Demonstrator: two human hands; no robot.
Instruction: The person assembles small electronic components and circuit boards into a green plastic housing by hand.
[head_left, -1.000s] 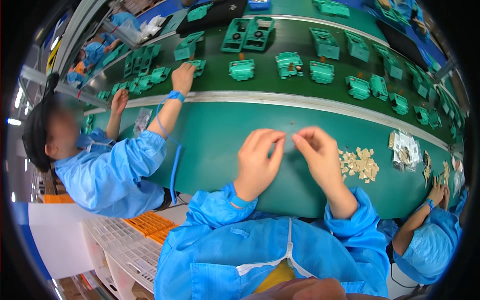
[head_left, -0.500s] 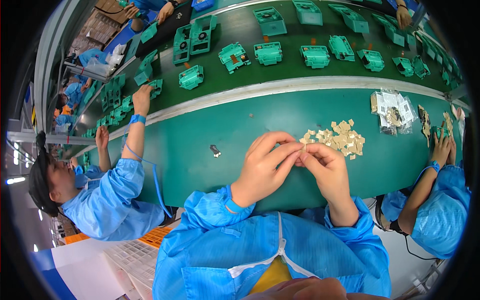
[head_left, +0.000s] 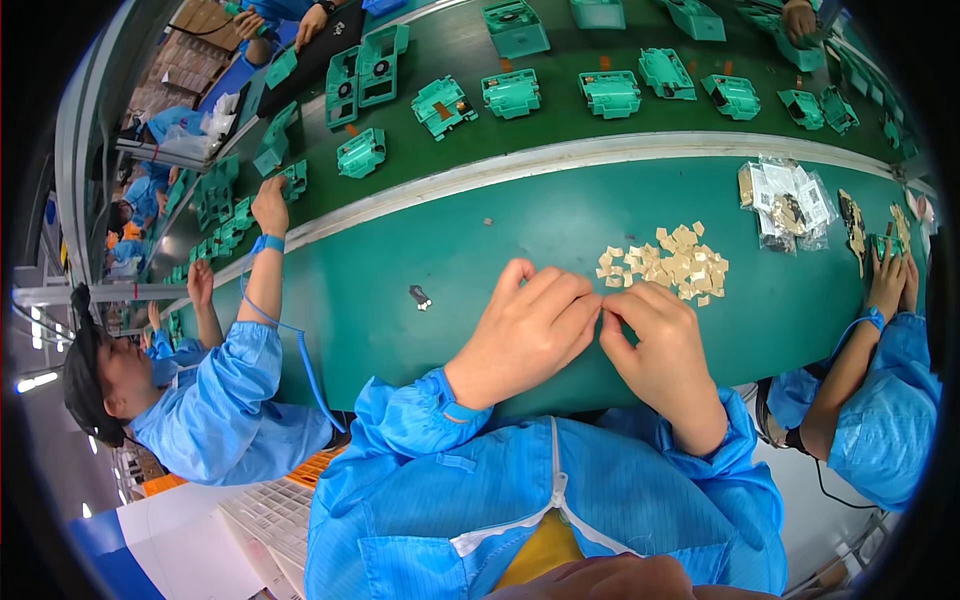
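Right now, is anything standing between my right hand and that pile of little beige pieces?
Nothing visible does: the pile of beige pieces lies on the green tabletop just beyond your right hand, with no object in between. The clear bag sits farther off, to the right of the pile.

the wearer [head_left: 430,500] shows one left hand [head_left: 528,322] and one right hand [head_left: 660,345]. the beige pieces [head_left: 682,266] number several dozen, overlapping too much for an exact count. there is one small black part [head_left: 420,296], one tiny brown bit [head_left: 488,221], and one co-worker [head_left: 215,405] on either side. green housings [head_left: 511,95] number more than a dozen, the farthest too small to count.
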